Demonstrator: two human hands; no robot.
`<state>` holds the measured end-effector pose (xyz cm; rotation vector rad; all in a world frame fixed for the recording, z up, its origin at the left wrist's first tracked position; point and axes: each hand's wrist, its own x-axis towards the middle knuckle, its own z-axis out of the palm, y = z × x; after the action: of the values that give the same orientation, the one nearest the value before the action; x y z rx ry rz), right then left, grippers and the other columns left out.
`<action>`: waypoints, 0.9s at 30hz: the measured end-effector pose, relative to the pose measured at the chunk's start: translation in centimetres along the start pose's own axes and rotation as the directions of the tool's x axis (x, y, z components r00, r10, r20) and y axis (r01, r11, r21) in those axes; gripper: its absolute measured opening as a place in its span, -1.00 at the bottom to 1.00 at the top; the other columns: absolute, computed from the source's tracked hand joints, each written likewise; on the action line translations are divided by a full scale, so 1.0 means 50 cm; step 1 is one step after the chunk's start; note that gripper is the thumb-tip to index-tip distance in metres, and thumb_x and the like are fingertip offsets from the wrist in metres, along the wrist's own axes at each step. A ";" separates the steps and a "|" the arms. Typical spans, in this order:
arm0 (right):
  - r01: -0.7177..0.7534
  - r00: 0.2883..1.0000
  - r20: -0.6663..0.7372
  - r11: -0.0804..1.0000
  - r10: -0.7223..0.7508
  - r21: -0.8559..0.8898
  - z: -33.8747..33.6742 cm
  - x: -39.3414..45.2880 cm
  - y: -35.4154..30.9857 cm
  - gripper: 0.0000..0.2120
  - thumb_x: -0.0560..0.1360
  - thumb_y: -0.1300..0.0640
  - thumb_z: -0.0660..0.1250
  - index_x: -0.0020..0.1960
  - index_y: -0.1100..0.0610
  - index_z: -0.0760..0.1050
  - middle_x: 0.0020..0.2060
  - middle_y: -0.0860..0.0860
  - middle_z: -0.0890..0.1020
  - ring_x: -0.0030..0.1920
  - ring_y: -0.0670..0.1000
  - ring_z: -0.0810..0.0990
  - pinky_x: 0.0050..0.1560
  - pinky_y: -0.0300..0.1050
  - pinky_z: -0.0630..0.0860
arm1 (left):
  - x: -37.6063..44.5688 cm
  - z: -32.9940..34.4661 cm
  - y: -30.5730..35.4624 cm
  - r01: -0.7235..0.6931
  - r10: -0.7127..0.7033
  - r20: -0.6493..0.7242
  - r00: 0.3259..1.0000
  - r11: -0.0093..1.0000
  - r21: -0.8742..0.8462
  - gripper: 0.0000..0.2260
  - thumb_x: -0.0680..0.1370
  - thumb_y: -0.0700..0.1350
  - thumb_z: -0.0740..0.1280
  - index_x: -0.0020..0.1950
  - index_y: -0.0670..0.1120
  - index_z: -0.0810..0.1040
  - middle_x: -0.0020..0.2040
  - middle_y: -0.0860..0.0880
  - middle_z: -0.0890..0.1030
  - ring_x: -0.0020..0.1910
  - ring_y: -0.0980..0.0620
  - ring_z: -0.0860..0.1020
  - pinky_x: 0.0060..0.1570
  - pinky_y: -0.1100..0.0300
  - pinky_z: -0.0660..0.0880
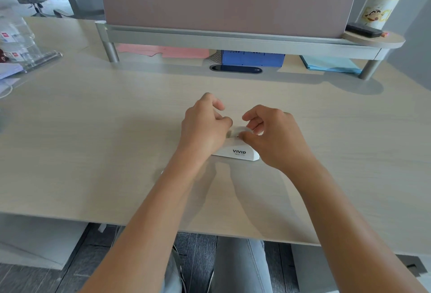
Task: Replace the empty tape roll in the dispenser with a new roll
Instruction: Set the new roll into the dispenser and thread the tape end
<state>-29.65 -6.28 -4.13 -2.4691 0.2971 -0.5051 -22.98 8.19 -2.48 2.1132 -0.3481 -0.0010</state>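
A white tape dispenser (238,152) marked VIVID stands on the pale wooden desk (93,141), near its middle. A whitish tape roll (238,131) sits in the top of the dispenser, partly hidden by fingers. My left hand (205,127) covers the dispenser's left end, thumb and fingers pinched at the roll's left side. My right hand (275,136) is over the right end, fingertips touching the roll's right side. Whether the roll is full or empty cannot be told.
A grey monitor riser (233,38) with a pink panel stands at the back; pink papers (163,51), a blue box (253,59) and blue sheets (331,64) lie under it. A yellow-capped canister (380,5) stands back right. Clear plastic items (21,43) sit at left.
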 end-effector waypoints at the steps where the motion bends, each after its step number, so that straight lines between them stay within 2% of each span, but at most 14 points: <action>1: -0.008 1.000 0.007 1.000 0.008 -0.023 0.000 0.001 -0.002 -0.72 0.48 0.08 0.51 0.18 0.05 0.65 -0.10 -0.08 0.66 -0.04 0.01 0.65 0.09 0.04 0.61 | 0.001 -0.002 -0.004 -0.010 0.010 -0.005 1.000 1.000 -0.017 -0.79 0.49 -0.22 0.35 0.11 -0.05 0.54 -0.19 0.01 0.67 -0.16 -0.05 0.61 -0.18 0.10 0.50; 4: -0.022 0.999 0.022 0.996 0.024 -0.087 0.000 0.007 -0.009 -0.73 0.48 0.03 0.50 0.18 0.02 0.68 -0.08 -0.09 0.62 -0.02 -0.01 0.64 0.09 -0.01 0.60 | 0.001 -0.005 -0.015 -0.006 0.005 -0.004 1.000 0.998 -0.058 -0.80 0.50 -0.25 0.33 0.09 -0.05 0.53 -0.22 -0.02 0.65 -0.28 0.08 0.54 -0.33 0.23 0.36; 7: -0.043 0.998 0.036 0.990 0.048 -0.137 0.003 0.011 -0.015 -0.73 0.49 -0.01 0.49 0.16 0.02 0.69 -0.02 -0.04 0.61 0.02 0.03 0.65 0.08 -0.01 0.60 | 0.002 -0.008 -0.028 -0.019 0.015 -0.045 0.999 0.996 -0.083 -0.81 0.51 -0.27 0.30 0.08 -0.07 0.51 -0.19 -0.11 0.70 -0.30 0.06 0.53 -0.35 0.23 0.36; 10: -0.057 0.997 0.035 0.986 0.063 -0.157 0.006 0.011 -0.019 -0.75 0.49 -0.01 0.48 0.14 0.05 0.70 0.02 0.02 0.63 0.02 0.08 0.65 0.06 0.01 0.61 | 0.005 -0.016 -0.040 -0.032 0.024 -0.092 0.995 0.995 -0.091 -0.82 0.51 -0.28 0.29 0.07 -0.07 0.49 -0.18 -0.10 0.70 -0.30 0.07 0.54 -0.37 0.29 0.35; 12: -0.064 0.997 0.032 0.984 0.070 -0.167 0.006 0.010 -0.022 -0.75 0.49 -0.01 0.48 0.13 0.05 0.70 0.03 0.03 0.63 0.01 0.09 0.65 0.06 0.02 0.62 | 0.005 -0.019 -0.048 -0.039 0.028 -0.095 0.995 0.993 -0.109 -0.82 0.51 -0.29 0.28 0.06 -0.08 0.48 -0.19 -0.10 0.69 -0.26 0.03 0.58 -0.30 0.20 0.41; 15: -0.071 0.996 0.037 0.980 0.080 -0.186 0.005 0.008 -0.027 -0.71 0.49 -0.05 0.47 0.15 0.05 0.70 0.05 0.02 0.63 0.01 0.07 0.65 0.02 -0.01 0.61 | 0.006 -0.020 -0.069 -0.015 -0.004 -0.100 0.995 0.981 -0.191 -0.83 0.51 -0.28 0.27 0.04 -0.07 0.48 -0.22 -0.07 0.67 -0.14 -0.14 0.68 -0.06 -0.07 0.63; 17: -0.076 0.995 0.040 0.975 0.086 -0.207 0.006 0.005 -0.030 -0.66 0.49 -0.13 0.46 0.16 0.05 0.69 0.07 0.01 0.61 0.03 0.06 0.63 0.02 -0.01 0.59 | 0.011 -0.020 -0.086 -0.006 -0.020 -0.104 0.994 0.969 -0.248 -0.83 0.49 -0.27 0.25 0.01 -0.04 0.47 -0.28 -0.03 0.63 -0.10 -0.16 0.69 -0.01 -0.17 0.67; 19: -0.096 0.994 0.035 0.971 0.107 -0.220 0.007 0.002 -0.035 -0.60 0.48 -0.24 0.45 0.14 0.02 0.67 0.07 -0.02 0.60 0.05 0.05 0.61 0.05 0.01 0.58 | 0.018 -0.019 -0.100 0.004 -0.032 -0.093 0.995 0.958 -0.287 -0.81 0.50 -0.28 0.23 0.00 -0.03 0.47 -0.28 -0.05 0.62 -0.15 -0.08 0.69 -0.01 -0.18 0.68; 22: -0.127 0.991 0.008 0.970 0.132 -0.206 0.012 -0.002 -0.039 -0.58 0.47 -0.29 0.43 0.12 0.01 0.67 0.04 -0.04 0.58 0.06 0.05 0.60 0.04 0.00 0.55 | 0.021 -0.020 -0.109 0.007 -0.039 -0.093 0.995 0.946 -0.323 -0.76 0.56 -0.34 0.19 -0.04 0.01 0.45 -0.15 -0.20 0.61 -0.35 0.20 0.61 -0.09 -0.10 0.72; 24: -0.140 0.990 -0.013 0.971 0.141 -0.192 0.016 -0.005 -0.040 -0.61 0.49 -0.27 0.41 0.10 0.01 0.68 0.01 -0.03 0.58 0.03 0.07 0.61 0.02 0.01 0.56 | 0.020 -0.024 -0.108 0.027 -0.064 -0.091 0.994 0.932 -0.361 -0.73 0.59 -0.35 0.19 -0.08 0.05 0.43 -0.07 -0.25 0.58 -0.30 0.17 0.60 -0.12 -0.05 0.73; 27: -0.162 0.987 -0.028 0.971 0.159 -0.178 0.019 -0.007 -0.041 -0.65 0.51 -0.23 0.40 0.09 0.01 0.68 -0.04 -0.03 0.58 -0.02 0.07 0.60 -0.04 -0.02 0.53 | 0.021 -0.030 -0.108 0.051 -0.092 -0.080 0.993 0.909 -0.414 -0.79 0.60 -0.36 0.17 -0.02 -0.04 0.44 -0.08 -0.15 0.51 -0.20 0.05 0.60 -0.13 -0.03 0.74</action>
<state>-29.36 -4.03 -3.73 -2.5874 0.5658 -0.4433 -20.43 11.90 -6.00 1.6978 -0.1908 -0.0131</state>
